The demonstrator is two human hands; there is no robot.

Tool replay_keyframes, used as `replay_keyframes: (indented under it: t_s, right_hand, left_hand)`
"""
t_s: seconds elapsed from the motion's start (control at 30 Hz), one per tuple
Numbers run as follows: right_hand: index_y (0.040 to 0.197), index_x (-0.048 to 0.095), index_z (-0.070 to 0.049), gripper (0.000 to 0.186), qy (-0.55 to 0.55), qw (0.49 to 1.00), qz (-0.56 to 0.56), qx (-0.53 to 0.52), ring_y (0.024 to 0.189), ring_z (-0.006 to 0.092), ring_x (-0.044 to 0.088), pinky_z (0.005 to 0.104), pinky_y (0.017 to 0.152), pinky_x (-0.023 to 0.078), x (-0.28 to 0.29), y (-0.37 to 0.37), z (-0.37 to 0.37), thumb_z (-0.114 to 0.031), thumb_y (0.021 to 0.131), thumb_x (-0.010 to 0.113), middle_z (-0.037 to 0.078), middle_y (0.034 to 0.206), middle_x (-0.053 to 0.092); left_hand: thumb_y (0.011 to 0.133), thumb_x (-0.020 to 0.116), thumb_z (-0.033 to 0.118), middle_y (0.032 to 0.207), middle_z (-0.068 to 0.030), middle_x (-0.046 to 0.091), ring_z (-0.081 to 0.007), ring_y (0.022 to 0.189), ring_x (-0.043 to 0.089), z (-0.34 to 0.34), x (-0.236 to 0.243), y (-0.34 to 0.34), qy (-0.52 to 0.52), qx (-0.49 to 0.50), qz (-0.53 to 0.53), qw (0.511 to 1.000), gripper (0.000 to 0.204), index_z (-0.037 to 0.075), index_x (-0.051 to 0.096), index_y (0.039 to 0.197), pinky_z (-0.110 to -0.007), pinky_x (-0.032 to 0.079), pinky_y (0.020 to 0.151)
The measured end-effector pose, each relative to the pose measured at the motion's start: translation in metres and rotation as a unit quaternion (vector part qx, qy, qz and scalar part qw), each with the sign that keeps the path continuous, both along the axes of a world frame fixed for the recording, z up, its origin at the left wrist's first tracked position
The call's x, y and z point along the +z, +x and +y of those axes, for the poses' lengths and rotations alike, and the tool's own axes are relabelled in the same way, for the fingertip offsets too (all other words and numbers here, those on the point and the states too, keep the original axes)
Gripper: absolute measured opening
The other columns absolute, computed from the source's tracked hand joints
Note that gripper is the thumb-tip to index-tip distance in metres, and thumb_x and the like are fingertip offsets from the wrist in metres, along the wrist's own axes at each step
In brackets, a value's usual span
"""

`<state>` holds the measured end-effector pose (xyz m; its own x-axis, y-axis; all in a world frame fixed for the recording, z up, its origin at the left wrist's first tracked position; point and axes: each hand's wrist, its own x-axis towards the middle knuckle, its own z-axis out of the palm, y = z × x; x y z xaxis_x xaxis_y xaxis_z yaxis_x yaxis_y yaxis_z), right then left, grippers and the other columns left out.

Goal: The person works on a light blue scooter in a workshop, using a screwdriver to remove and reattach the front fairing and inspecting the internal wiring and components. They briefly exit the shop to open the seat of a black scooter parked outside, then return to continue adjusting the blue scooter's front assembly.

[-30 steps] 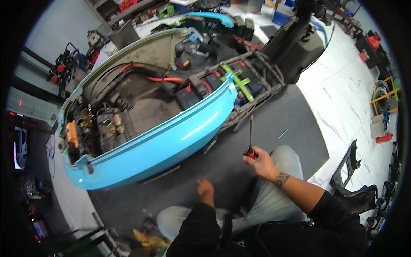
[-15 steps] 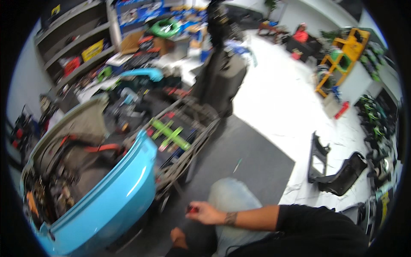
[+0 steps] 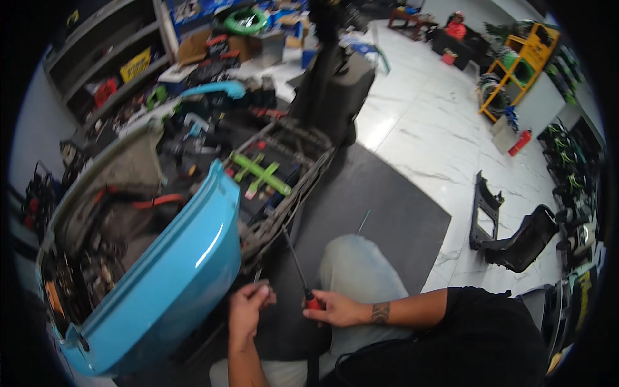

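A long screwdriver (image 3: 311, 298) with a red-and-black handle is gripped in my right hand (image 3: 338, 308). Its thin shaft points up and away, its end close to the dark frame rail of a partly stripped scooter (image 3: 274, 229). My left hand (image 3: 246, 308) is raised just left of it, thumb and fingers pinched together; whatever they hold is too small to make out. Beside that hand stands the scooter's glossy light-blue body panel (image 3: 174, 271). A bright green cross-shaped bracket (image 3: 260, 174) lies across the scooter's open battery bay.
A thin green-tipped tool (image 3: 365, 219) lies on the dark mat (image 3: 406, 219) beyond my knee. Black plastic panels (image 3: 523, 242) rest on the white tiled floor at right. Behind the scooter are a cluttered bench and shelves (image 3: 116, 58). A person (image 3: 455, 29) is far back.
My left hand has come up from the lower edge to beside the blue panel. My right hand has moved slightly right and up, and the screwdriver's shaft now shows clearly.
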<state>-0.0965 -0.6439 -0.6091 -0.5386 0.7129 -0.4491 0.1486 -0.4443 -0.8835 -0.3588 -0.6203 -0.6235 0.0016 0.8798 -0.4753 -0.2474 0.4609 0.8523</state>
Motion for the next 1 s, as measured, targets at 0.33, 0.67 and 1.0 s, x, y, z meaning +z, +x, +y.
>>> replay_keyframes:
  t_s: [0.33, 0.67, 1.0]
  right_hand:
    - [0.119, 0.061, -0.008, 0.023, -0.103, 0.985, 0.013, 0.136, 0.082, 0.0094, 0.063, 0.029, 0.073, 0.059, 0.0, -0.003, -0.022, -0.023, 0.106, 0.072, 0.001, 0.097, 0.064]
    - [0.119, 0.059, -0.008, 0.019, -0.181, 0.95, 0.002, 0.254, 0.09, 0.009, 0.061, 0.0282, 0.076, 0.059, 0.007, 0.006, -0.01, -0.019, 0.107, 0.07, -0.001, 0.1, 0.061]
    - [0.117, 0.06, -0.007, 0.018, -0.165, 0.947, 0.016, 0.274, 0.082, 0.0096, 0.062, 0.0275, 0.075, 0.056, 0.006, 0.009, -0.011, -0.019, 0.108, 0.069, 0.0, 0.096, 0.061]
  left_hand:
    - [0.106, 0.069, 0.014, 0.11, -0.0168, 0.075, -0.0248, 0.099, 0.074, -0.008, 0.033, -0.013, 0.061, 0.075, -0.213, 0.972, 0.024, -0.003, 0.07, 0.122, -0.04, 0.062, 0.091]
    - [0.11, 0.065, 0.018, 0.119, -0.0177, 0.076, -0.028, 0.109, 0.075, -0.007, 0.036, -0.011, 0.131, 0.052, -0.274, 0.951, 0.019, 0.001, 0.071, 0.118, -0.044, 0.061, 0.098]
    - [0.113, 0.058, 0.017, 0.116, -0.0166, 0.075, -0.0259, 0.106, 0.076, -0.007, 0.036, -0.018, 0.139, 0.011, -0.222, 0.965, 0.022, 0.0, 0.067, 0.123, -0.04, 0.063, 0.091]
